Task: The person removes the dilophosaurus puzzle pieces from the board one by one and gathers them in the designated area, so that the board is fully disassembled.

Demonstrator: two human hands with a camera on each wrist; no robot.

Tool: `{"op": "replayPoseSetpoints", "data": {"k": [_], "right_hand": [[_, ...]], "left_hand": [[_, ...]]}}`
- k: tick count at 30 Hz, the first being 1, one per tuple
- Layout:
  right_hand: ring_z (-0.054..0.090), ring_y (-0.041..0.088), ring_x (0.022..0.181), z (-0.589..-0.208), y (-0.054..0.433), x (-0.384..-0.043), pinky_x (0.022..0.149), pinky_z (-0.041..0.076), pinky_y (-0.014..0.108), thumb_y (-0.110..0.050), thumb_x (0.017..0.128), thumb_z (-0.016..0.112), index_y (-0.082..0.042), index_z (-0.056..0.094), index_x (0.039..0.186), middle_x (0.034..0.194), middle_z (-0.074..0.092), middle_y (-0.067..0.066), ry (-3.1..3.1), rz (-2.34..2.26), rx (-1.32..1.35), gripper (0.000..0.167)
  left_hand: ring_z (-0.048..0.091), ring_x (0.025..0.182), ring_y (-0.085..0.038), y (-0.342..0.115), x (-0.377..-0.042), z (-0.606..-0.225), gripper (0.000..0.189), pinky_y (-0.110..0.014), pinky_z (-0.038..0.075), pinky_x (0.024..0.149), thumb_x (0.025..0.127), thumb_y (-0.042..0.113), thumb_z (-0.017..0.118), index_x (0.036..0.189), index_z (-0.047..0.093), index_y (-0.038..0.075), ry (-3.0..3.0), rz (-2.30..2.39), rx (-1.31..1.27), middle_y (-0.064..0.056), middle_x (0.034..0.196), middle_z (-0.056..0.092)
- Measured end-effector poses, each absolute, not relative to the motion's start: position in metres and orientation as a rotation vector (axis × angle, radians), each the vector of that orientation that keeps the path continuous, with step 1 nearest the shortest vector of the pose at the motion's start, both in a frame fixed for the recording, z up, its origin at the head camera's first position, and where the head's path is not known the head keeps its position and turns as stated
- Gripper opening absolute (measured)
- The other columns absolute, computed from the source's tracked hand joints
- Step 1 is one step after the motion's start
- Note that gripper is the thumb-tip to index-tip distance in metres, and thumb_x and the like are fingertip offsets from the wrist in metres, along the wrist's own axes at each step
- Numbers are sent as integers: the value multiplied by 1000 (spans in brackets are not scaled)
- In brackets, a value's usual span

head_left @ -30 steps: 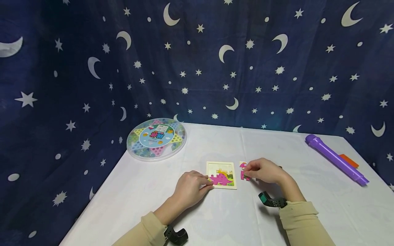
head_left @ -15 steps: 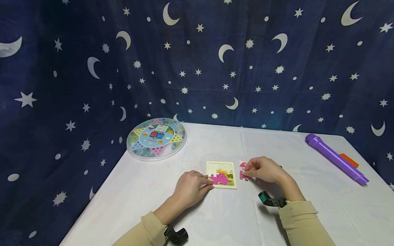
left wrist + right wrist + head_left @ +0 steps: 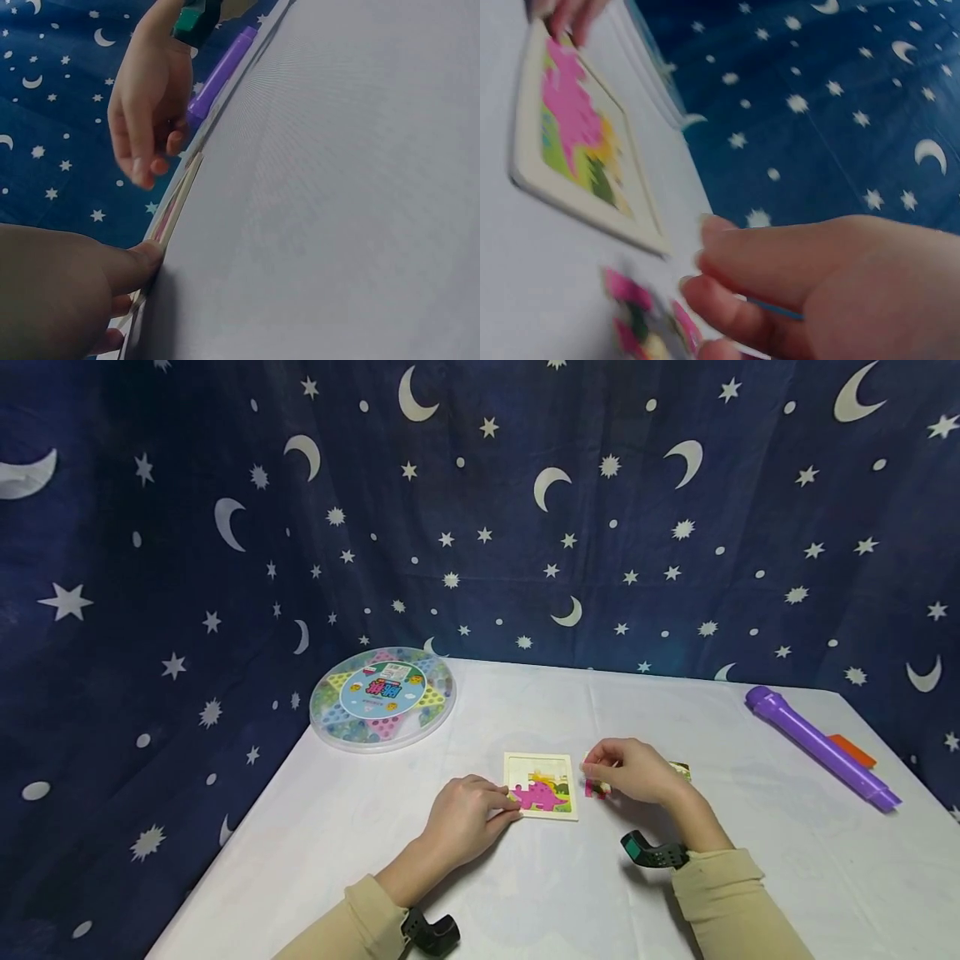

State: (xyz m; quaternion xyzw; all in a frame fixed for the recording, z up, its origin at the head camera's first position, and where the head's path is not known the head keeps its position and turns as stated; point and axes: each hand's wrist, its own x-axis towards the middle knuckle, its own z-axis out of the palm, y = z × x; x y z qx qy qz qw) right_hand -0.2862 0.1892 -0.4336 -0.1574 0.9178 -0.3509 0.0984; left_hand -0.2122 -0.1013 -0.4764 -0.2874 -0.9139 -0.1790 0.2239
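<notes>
In the lower middle of the head view, frame [image 3: 551, 817] flat on the desk [image 3: 540, 893], pinched at its lower left corner by left hand [image 3: 465, 817]. Immediately to its right, but apart, loose pieces [image 3: 597, 789], partly hidden under the nearer right hand [image 3: 633, 770]. There, fingers loosely bent, nothing visibly held; contact with pieces impossible to tell. From these fingertips, frame leftward.
</notes>
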Motion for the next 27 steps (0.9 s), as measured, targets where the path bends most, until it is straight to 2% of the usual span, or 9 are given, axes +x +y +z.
{"op": "replayPoseSetpoints", "data": {"k": [4,9,14,18,24,27], "right_hand": [[57,20,64,-435,171,-283,55,47,33,-27,97,72,-15,72,101,84,64,2,2712,-1087,-534,13],[57,17,71,-438,153,-278,62,48,33,-24,96,73,-19,73,100,93,67,-4,2757,-1046,-613,7],[55,16,75,-442,141,-275,67,48,33,-23,95,74,-20,74,99,92,68,-7,2805,-989,-654,6],[56,15,80,-446,134,-274,75,50,36,-23,94,75,-18,76,105,97,69,-7,2837,-954,-687,12],[64,21,104,-453,128,-273,94,52,46,-23,93,76,-12,77,115,109,69,1,2892,-893,-748,24],[64,25,108,-455,128,-271,97,51,49,-24,94,76,-11,75,120,112,67,4,2924,-845,-767,30]], "left_hand": [[70,95,-13,-102,-212,-475,11,-37,55,80,88,35,83,94,85,26,-2523,-502,-805,10,98,77],[70,95,-14,-102,-213,-474,11,-37,55,82,89,34,82,94,85,26,-2532,-509,-813,8,99,78],[70,95,-14,-102,-213,-475,11,-38,55,82,89,34,82,94,85,25,-2530,-510,-818,8,98,78],[70,95,-14,-102,-213,-475,11,-38,55,83,89,35,82,93,85,25,-2525,-501,-821,8,98,78],[70,94,-15,-102,-213,-474,10,-38,55,82,88,34,83,92,85,25,-2522,-501,-829,7,98,78],[70,94,-14,-102,-213,-474,10,-38,55,81,88,34,83,92,85,24,-2525,-494,-829,7,97,78]]}}
